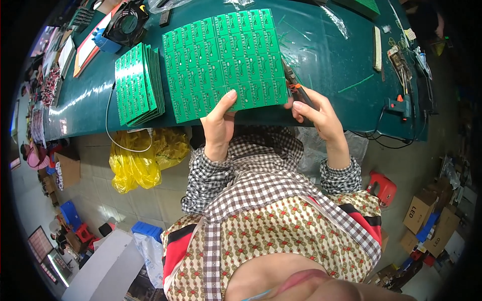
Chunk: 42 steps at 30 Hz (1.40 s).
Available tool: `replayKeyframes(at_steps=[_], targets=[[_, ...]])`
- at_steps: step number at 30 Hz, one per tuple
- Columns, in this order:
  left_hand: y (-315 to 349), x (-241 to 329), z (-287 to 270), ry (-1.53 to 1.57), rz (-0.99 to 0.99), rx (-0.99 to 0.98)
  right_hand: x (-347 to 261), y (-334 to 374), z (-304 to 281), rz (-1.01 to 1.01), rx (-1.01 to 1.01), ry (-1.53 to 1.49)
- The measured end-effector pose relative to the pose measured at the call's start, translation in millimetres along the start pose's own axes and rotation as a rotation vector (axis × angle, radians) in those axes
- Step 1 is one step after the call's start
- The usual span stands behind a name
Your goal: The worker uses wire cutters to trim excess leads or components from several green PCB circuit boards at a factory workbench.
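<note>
My left hand grips the lower edge of a large green circuit board panel, its thumb lying on the top face. The panel is printed with a grid of small repeated boards and is held up above the table edge. In my right hand is a pair of pliers with dark handles and some orange near the joint. Their jaws are at the panel's right edge; whether they bite on it I cannot tell. Left of the panel stands a stack of similar green panels.
Thin green strips lie scattered on the dark green table. A black fan and a blue object sit at the far left. On the right are a glue gun and its cable. A yellow plastic bag hangs below the edge.
</note>
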<state>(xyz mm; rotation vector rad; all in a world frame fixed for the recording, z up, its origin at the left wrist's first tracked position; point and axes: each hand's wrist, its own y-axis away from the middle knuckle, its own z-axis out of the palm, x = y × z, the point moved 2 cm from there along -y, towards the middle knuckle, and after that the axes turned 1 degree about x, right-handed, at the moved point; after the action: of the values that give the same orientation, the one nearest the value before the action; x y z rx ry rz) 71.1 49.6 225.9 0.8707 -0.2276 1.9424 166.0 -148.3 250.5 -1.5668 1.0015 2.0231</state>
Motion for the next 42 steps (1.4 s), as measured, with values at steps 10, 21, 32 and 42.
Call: replayKeyframes(at_steps=[10, 21, 32, 42], targets=[[17.8, -18.6, 30.2, -0.644, 0.448, 0.115, 7.5, -9.1, 20.3, -0.315, 0.559, 1.051], [5.0, -4.5, 2.8, -0.026, 0.005, -0.041, -13.2, -21.0, -4.8, -0.098, 0.097, -0.006], [14.0, -13.7, 16.6, -0.491, 0.280, 0.014, 1.2, -27.5, 5.0, -0.455, 0.593, 0.879], [7.7, -8.2, -1.4, -0.173, 0.064, -0.069, -18.4, -30.9, -10.3, -0.138, 0.254, 0.054]])
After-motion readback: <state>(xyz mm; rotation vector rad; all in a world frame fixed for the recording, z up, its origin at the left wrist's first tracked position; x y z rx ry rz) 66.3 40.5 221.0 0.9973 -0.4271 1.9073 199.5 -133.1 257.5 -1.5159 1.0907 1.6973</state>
